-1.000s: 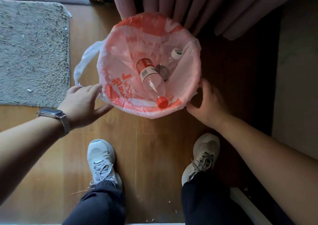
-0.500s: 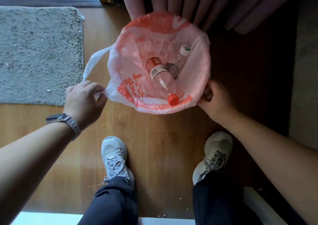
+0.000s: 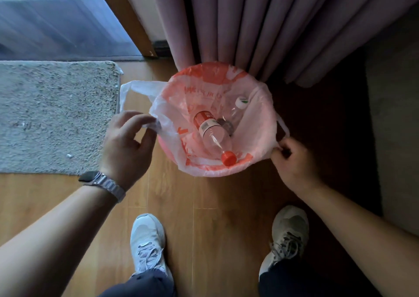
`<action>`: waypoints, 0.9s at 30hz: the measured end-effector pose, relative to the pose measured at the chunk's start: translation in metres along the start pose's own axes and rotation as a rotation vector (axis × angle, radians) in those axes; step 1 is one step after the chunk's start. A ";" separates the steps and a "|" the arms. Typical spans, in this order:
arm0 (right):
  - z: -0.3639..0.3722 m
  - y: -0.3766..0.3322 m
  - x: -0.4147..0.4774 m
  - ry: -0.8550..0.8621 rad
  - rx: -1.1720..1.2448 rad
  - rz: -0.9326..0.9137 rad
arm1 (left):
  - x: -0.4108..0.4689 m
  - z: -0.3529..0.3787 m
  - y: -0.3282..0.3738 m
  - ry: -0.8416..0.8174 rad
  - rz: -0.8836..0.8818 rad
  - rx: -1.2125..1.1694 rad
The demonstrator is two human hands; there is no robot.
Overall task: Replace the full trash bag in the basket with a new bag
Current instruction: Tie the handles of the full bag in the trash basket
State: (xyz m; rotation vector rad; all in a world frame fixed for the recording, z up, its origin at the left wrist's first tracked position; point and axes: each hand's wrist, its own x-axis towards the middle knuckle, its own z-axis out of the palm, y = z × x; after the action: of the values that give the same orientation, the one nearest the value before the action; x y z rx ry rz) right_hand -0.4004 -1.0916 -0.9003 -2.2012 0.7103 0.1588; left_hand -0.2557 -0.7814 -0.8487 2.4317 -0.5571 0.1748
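- The trash bag (image 3: pixel 204 79) lines the basket (image 3: pixel 162 146), holding bottles (image 3: pixel 213 135); we judge it light.
- Soft, probably slippery film: best taken by the loops (image 3: pixel 136 85).
- Our left hand (image 3: pixel 127 147) and right hand (image 3: pixel 294 160) each pinch one.

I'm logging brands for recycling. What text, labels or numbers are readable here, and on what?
Orange print on trash bag: too blurred to read.
Label print and barcode on red-capped bottle: too small to read.
Green mark on white-capped bottle: not legible text.
Nothing can be quoted.
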 end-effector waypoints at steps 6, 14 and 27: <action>-0.044 -0.051 -0.013 0.074 -0.103 -0.242 | 0.017 -0.025 0.029 0.078 0.054 -0.024; -0.043 -0.097 -0.037 -0.036 -0.301 -0.483 | -0.001 -0.043 0.053 -0.121 0.107 0.038; -0.040 -0.092 -0.003 0.186 -0.306 -0.584 | 0.028 -0.031 0.055 -0.075 0.192 -0.111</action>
State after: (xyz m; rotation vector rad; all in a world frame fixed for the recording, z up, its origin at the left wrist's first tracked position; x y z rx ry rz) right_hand -0.3580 -1.0718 -0.8113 -2.6447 0.1167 -0.2538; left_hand -0.2535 -0.8110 -0.7863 2.2834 -0.8133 0.1285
